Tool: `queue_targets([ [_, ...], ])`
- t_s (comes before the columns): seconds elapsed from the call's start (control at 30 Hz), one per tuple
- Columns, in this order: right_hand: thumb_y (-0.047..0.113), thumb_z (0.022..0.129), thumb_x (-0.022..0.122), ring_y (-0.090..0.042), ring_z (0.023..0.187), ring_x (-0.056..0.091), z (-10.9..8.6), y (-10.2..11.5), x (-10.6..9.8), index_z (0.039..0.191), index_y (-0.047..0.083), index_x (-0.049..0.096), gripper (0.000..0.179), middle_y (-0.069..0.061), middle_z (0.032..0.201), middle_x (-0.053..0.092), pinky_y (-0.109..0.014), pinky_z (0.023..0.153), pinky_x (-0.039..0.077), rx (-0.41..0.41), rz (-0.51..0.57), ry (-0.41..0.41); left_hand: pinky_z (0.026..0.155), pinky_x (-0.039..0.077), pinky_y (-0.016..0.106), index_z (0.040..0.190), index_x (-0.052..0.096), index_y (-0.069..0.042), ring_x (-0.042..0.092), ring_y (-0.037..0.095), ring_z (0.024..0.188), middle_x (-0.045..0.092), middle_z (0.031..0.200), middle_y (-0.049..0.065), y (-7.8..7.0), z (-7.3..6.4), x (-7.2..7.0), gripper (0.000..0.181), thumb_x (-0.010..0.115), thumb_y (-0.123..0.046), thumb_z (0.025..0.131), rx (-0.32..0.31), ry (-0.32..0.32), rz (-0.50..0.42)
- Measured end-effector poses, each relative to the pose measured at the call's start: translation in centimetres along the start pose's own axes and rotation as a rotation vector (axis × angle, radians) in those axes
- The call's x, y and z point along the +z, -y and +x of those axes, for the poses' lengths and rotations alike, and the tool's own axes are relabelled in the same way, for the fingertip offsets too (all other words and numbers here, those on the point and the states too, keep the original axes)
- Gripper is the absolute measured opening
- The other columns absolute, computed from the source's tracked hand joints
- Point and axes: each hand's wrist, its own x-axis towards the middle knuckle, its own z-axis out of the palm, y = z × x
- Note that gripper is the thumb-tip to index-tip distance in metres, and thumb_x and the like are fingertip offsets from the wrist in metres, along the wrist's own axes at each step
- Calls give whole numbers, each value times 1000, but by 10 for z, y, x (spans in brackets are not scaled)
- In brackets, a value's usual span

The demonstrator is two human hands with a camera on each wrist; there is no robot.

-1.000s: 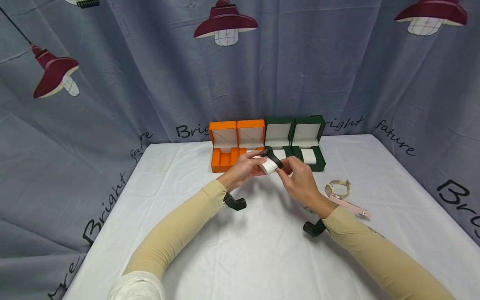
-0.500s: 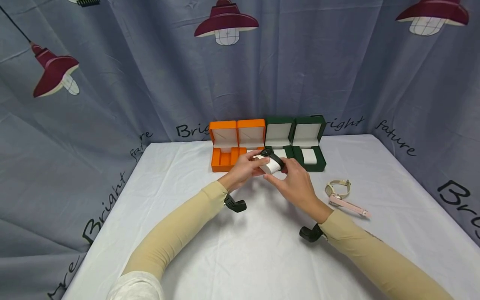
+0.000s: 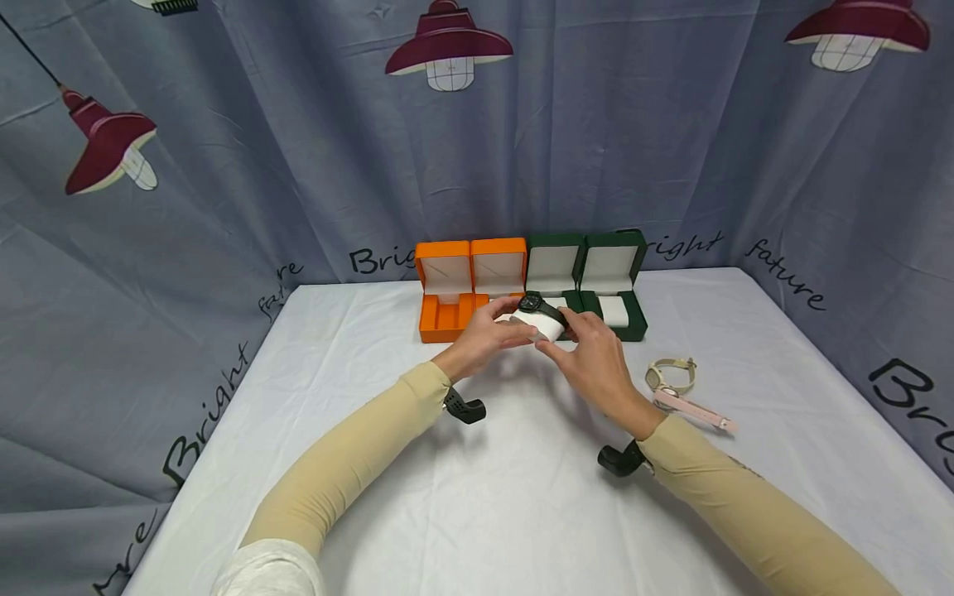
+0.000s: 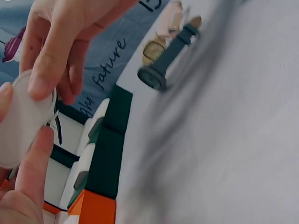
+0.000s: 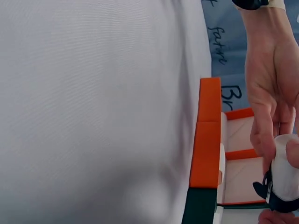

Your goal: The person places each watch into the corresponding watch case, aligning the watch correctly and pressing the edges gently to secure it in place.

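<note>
A white watch cushion (image 3: 542,325) with a black wristwatch (image 3: 532,304) round it is held above the table, in front of the open boxes. My left hand (image 3: 488,333) grips the cushion's left end, thumb on the near side. From the right, my right hand (image 3: 596,358) holds the other end, fingers at the strap and thumb below. In the left wrist view the cushion (image 4: 21,123) sits between both hands' fingertips. The right wrist view shows the dark strap (image 5: 280,203) wrapped round it, with a loose strap end sticking out.
Two orange boxes (image 3: 441,319) and two green boxes (image 3: 633,319) stand at the back with lids raised; white cushions lie in several. Right of my right hand lie a gold watch (image 3: 671,377), a pink watch (image 3: 696,410) and a green watch (image 4: 163,60).
My right hand has shifted its grip, its thumb moving from the strap to below the cushion. The cushion has turned slightly, so the watch face shows more.
</note>
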Motion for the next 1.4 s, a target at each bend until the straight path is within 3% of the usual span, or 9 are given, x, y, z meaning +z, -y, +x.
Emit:
queue_targets([
  [0.17,37,84,83,-29,82,65,-1,-2,-1,131,-6,63,67,-18,96,64,-42,68,52,-13,-21,28,89,59,35,145,47,-2,67,16,94,53,138,15,3,1,-5,65,76,1,86,27,-7,99],
  [0.4,34,84,83,-27,77,66,-1,-4,0,128,-2,66,59,-16,90,65,-39,63,50,-26,-17,42,95,56,44,137,53,2,68,15,92,61,128,18,6,2,-7,55,76,2,86,30,-14,124],
  [0.7,33,85,82,-25,75,65,-1,-6,0,132,0,64,60,-16,88,65,-38,61,50,-35,-43,24,86,58,30,140,54,-4,66,19,99,63,130,13,3,0,-5,63,82,-10,84,43,-64,271],
  [1.03,32,86,81,-24,76,63,0,-10,0,136,5,63,59,-13,88,67,-37,62,48,-43,-50,44,82,56,26,128,61,-8,64,20,94,67,110,11,2,0,-5,57,88,-16,78,110,-148,414],
  [1.23,36,88,79,-28,83,64,-1,-12,0,139,6,61,62,-15,99,68,-39,66,51,-39,-45,81,82,55,26,121,63,-8,62,20,92,66,105,9,3,0,-6,54,90,-18,76,115,-172,449],
  [1.4,34,89,78,-27,84,67,-1,-13,0,139,5,60,61,-14,95,71,-40,71,55,-55,-9,90,80,56,26,119,63,-6,63,20,91,67,105,9,4,0,-8,55,91,-18,74,135,-162,469],
])
